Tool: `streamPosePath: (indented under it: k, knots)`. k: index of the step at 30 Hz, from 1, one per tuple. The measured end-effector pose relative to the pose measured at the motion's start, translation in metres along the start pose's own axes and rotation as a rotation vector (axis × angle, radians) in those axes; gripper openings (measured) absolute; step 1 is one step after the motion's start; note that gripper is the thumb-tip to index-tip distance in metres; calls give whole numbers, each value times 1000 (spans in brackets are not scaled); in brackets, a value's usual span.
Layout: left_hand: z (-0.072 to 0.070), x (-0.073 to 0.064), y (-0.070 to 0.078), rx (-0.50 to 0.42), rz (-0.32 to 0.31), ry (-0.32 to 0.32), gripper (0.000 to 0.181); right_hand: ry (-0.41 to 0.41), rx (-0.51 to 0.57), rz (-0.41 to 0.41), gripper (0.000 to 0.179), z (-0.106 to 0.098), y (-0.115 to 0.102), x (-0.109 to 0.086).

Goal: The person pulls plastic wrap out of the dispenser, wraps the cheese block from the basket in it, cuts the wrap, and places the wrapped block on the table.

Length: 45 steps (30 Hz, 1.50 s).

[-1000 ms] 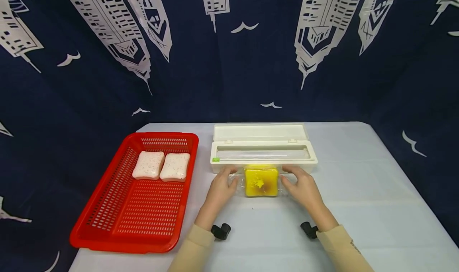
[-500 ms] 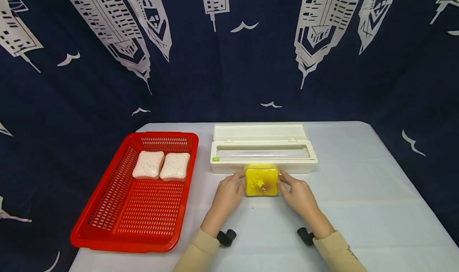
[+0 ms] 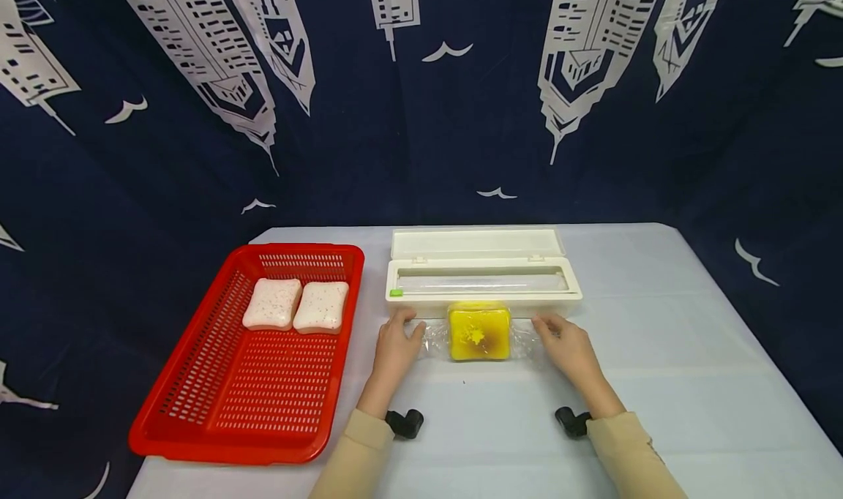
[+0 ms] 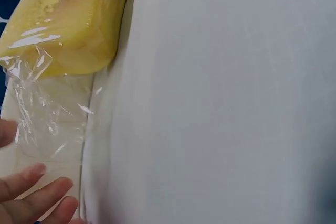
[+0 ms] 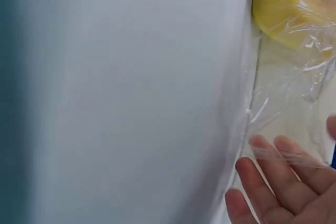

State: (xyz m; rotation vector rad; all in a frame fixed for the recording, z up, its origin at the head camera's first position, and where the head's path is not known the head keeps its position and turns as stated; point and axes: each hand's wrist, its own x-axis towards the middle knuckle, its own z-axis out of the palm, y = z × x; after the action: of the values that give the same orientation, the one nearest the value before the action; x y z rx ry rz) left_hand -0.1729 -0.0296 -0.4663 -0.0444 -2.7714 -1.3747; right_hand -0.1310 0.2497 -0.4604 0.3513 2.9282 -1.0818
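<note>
A yellow, bread-slice-shaped block [image 3: 479, 332] with a brownish patch on top lies on the table, wrapped in clear cling film [image 4: 47, 114]. Loose film ends stick out on both its sides. My left hand [image 3: 396, 342] is at the left film end, thumb and fingers apart in the left wrist view. On the other side, my right hand [image 3: 568, 345] has its fingers stretched out at the right film end, and film [image 5: 289, 156] lies across its fingertips in the right wrist view. Right behind the block stands a white cling film dispenser [image 3: 484, 305] with its lid up.
At the left, a red perforated basket [image 3: 191, 440] holds two pale speckled bread-slice-shaped blocks [image 3: 273, 304] [image 3: 321, 306]. A green slider [image 3: 396, 293] sits at the dispenser's left end. Behind the white table [image 3: 658, 411] hangs a dark blue patterned cloth [image 3: 408, 140].
Both hands first came in to the sides of the yellow block, then moved outward to the film's ends. The film ends now spread out flatter. The block and basket have stayed in place.
</note>
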Motion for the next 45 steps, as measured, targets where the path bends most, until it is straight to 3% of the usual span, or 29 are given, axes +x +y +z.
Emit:
streamPosePath:
  k: [3,6,9,13,17,23,29,33,38,45]
  knots:
    - [3,2,-6,-43,-43,-71,40,-89,21,31,71,3,4,5]
    - [5,3,-10,-58,-43,-103,40,-140,51,40,76,4,5,8]
    - [5,3,-10,-81,-42,-94,29,-165,68,33,68,4,6,8]
    - [6,2,-8,-135,-36,-33,15,-150,102,37,47,3,7,6]
    - [9,-1,-3,-199,-6,10,12,-143,206,61,35,3,8,7]
    - [13,-4,5,-263,-54,-30,10,-168,356,98,40,3,4,7]
    - [19,-7,10,-324,-84,-56,11,-166,431,122,45,2,-8,1]
    - [17,-11,14,-285,-79,-71,8,-178,415,111,40,2,-15,-4]
    - [9,-21,16,-186,-16,-105,7,-196,341,111,37,-3,-22,-14]
    - [-1,-35,15,-112,-6,-184,8,-316,332,100,36,-12,-21,-29]
